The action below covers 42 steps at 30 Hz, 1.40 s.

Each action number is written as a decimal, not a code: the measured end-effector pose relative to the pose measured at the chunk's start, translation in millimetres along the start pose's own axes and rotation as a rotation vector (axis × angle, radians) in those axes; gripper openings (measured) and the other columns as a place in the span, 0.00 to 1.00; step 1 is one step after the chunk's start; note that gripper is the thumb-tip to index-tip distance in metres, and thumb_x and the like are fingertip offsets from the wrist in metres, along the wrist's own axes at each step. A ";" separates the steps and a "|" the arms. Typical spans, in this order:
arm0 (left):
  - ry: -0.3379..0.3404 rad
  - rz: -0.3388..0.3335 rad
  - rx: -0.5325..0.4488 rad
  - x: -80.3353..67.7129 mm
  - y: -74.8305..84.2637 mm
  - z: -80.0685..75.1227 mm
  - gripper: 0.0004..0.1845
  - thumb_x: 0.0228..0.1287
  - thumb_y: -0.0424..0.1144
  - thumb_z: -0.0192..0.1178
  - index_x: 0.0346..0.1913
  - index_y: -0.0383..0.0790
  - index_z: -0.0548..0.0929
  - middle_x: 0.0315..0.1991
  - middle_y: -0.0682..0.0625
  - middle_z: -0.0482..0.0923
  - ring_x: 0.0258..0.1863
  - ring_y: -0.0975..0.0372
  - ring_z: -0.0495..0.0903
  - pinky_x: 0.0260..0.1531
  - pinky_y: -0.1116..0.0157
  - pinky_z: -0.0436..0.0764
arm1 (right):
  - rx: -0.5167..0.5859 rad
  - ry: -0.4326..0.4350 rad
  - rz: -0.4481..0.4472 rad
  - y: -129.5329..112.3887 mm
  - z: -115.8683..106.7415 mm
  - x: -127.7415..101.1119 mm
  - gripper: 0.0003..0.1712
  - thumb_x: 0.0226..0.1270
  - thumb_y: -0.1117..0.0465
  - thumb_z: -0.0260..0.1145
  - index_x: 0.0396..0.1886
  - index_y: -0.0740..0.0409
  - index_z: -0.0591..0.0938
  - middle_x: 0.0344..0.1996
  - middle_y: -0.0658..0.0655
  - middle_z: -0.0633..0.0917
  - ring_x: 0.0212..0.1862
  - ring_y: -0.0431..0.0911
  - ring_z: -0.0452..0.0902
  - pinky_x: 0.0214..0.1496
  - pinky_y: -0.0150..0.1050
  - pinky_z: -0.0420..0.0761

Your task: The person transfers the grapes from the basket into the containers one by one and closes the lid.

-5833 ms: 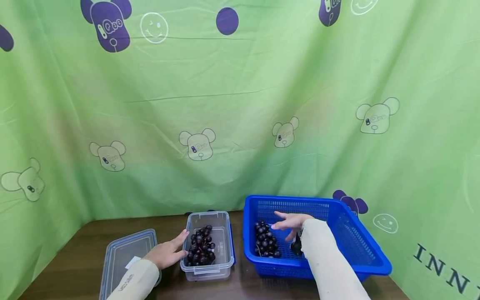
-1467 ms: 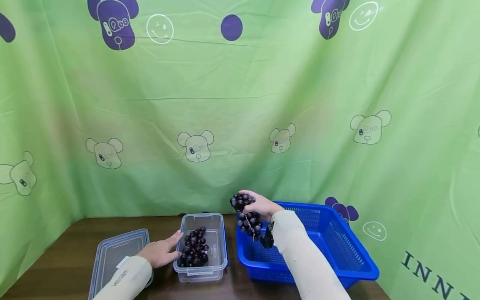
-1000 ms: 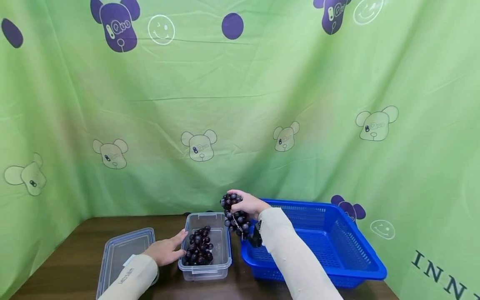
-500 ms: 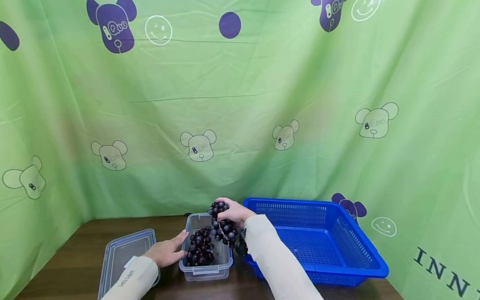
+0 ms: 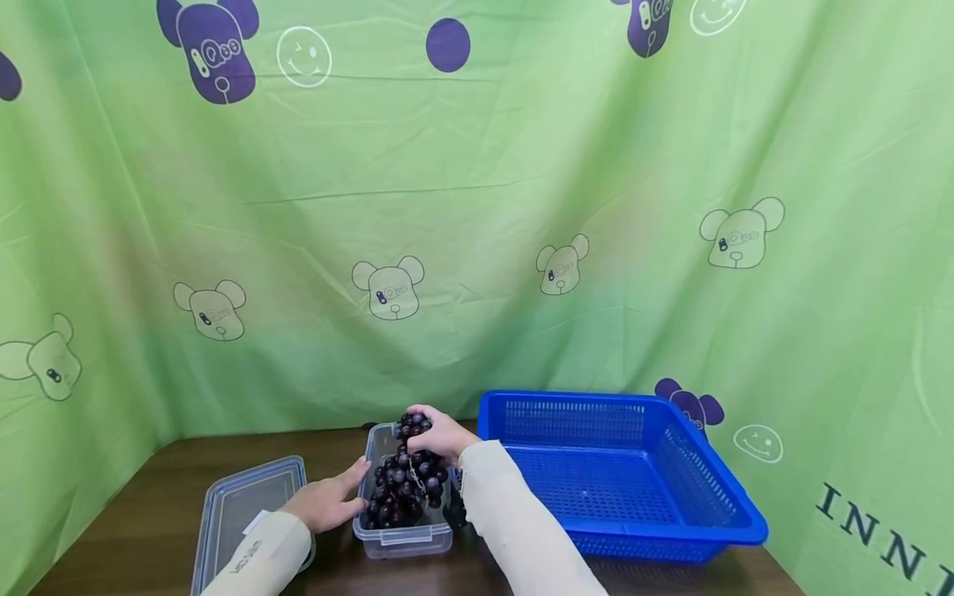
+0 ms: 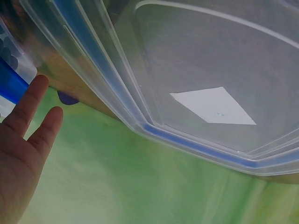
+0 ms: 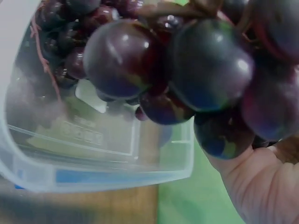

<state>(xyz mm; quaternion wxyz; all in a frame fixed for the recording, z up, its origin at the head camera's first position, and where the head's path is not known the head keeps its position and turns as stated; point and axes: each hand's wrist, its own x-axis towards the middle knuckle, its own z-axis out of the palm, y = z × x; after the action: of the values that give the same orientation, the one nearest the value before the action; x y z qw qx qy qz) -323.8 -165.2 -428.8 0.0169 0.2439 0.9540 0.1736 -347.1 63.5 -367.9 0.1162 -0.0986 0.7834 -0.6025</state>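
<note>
Where half a second ago the grapes hung above the box, the right hand, fingers curled round their top, has lowered them into it; the left hand rests flat against the box's side; the basket holds nothing; the left wrist view adds the lid with its white label; the right wrist view shows blurred grapes over the box wall, fingers mostly cut off.

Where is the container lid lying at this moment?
In the head view, the clear lid lies flat on the table's left side, beside the grape container, under the left hand's forearm.
</note>
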 end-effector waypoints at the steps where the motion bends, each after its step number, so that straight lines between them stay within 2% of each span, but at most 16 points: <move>1: 0.003 0.002 0.002 -0.2 0.1 -0.3 0.35 0.64 0.48 0.54 0.70 0.34 0.64 0.70 0.40 0.62 0.57 0.43 0.75 0.52 0.46 0.74 | -0.005 0.002 -0.007 2.2 0.7 0.7 0.38 0.46 0.74 0.63 0.63 0.55 0.71 0.48 0.61 0.76 0.41 0.52 0.75 0.37 0.52 0.81; 10: 0.001 0.027 0.004 -2.0 -2.2 -1.3 0.35 0.64 0.48 0.53 0.70 0.33 0.64 0.69 0.38 0.62 0.57 0.42 0.74 0.52 0.46 0.74 | -0.102 0.021 -0.072 18.0 6.1 2.5 0.37 0.43 0.75 0.64 0.60 0.64 0.72 0.48 0.61 0.75 0.46 0.51 0.72 0.43 0.43 0.77; 21: 0.020 0.033 0.022 -3.0 -4.5 -0.9 0.34 0.63 0.48 0.53 0.69 0.33 0.65 0.68 0.39 0.64 0.54 0.41 0.76 0.49 0.46 0.75 | -0.183 0.066 -0.057 23.8 17.4 6.6 0.38 0.41 0.74 0.66 0.60 0.64 0.73 0.46 0.63 0.77 0.45 0.52 0.73 0.45 0.44 0.77; 26: 0.017 0.032 0.021 -4.9 -4.8 -1.0 0.34 0.64 0.48 0.53 0.69 0.32 0.65 0.68 0.38 0.63 0.54 0.42 0.76 0.48 0.47 0.76 | -0.313 0.111 -0.083 26.5 20.7 9.4 0.39 0.40 0.72 0.68 0.60 0.64 0.74 0.49 0.65 0.79 0.47 0.54 0.73 0.47 0.45 0.76; 31: 0.019 0.022 0.019 -7.0 -4.2 -3.0 0.34 0.64 0.47 0.53 0.69 0.32 0.65 0.68 0.38 0.63 0.54 0.41 0.76 0.48 0.46 0.76 | -0.458 0.099 -0.089 25.6 25.0 11.6 0.39 0.39 0.69 0.70 0.60 0.65 0.74 0.52 0.65 0.79 0.48 0.54 0.74 0.50 0.45 0.76; 37: 0.013 0.027 0.009 -8.8 -4.5 -5.5 0.34 0.64 0.47 0.53 0.69 0.32 0.64 0.69 0.37 0.62 0.55 0.41 0.75 0.50 0.46 0.75 | -0.537 0.085 -0.073 18.8 29.9 10.8 0.41 0.38 0.69 0.72 0.60 0.67 0.74 0.51 0.66 0.80 0.48 0.54 0.75 0.51 0.45 0.77; 42: 0.027 0.023 0.004 -11.4 -6.6 -8.1 0.33 0.64 0.46 0.53 0.69 0.32 0.65 0.69 0.37 0.62 0.55 0.41 0.75 0.50 0.46 0.75 | -0.602 0.058 -0.059 12.3 32.7 11.6 0.42 0.39 0.67 0.72 0.61 0.67 0.73 0.53 0.66 0.79 0.53 0.57 0.75 0.55 0.46 0.75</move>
<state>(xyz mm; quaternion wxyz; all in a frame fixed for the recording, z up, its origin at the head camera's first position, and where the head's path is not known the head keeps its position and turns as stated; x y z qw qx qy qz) -317.8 -178.6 -424.0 0.0012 0.2526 0.9516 0.1751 -348.5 33.1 -388.6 0.0420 -0.1341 0.9265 -0.3490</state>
